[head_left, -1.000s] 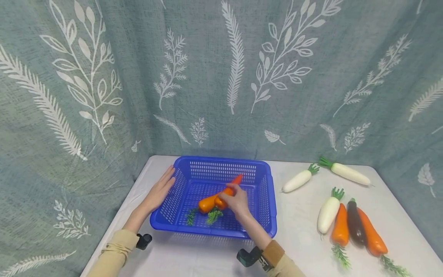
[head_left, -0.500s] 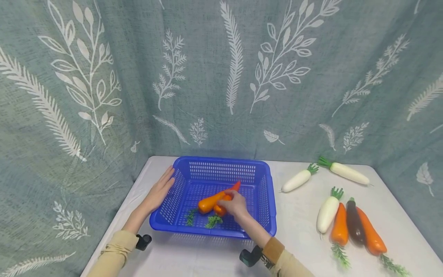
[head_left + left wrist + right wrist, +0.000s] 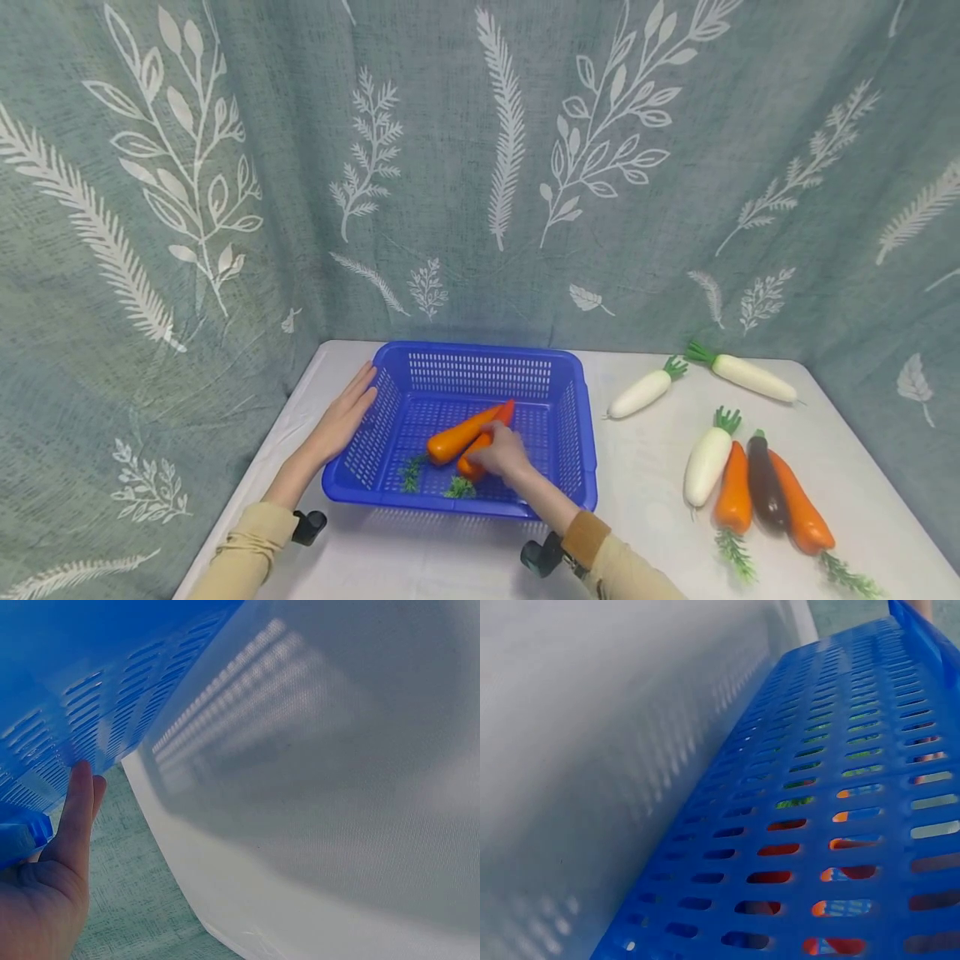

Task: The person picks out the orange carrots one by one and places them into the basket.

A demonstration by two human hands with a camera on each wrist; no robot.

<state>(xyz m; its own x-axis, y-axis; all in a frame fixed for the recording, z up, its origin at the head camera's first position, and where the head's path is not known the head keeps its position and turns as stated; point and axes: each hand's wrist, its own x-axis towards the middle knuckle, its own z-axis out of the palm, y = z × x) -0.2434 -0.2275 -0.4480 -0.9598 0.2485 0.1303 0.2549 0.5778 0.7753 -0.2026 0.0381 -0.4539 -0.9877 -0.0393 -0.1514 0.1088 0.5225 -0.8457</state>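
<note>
So there's a blue plastic basket on a white-covered table, with two carrots inside, both with their tips toward the far right and leafy tops toward the near left. The right hand is down in there with thumb and fingers curled around the right-hand carrot; the left-hand carrot lies right alongside it. The right wrist cam mostly gets the slotted near wall, with bits of orange and green showing through, so no better look at the grip there.

Left hand is basically open, fingers straight and resting against the outside of the basket's left wall. Can't make out its thumb.

Over on the right of the table there's a cluster, left to right: a white daikon, a carrot, a dark eggplant and another carrot. Farther back are two more daikons, one on the left and one on the right.
</note>
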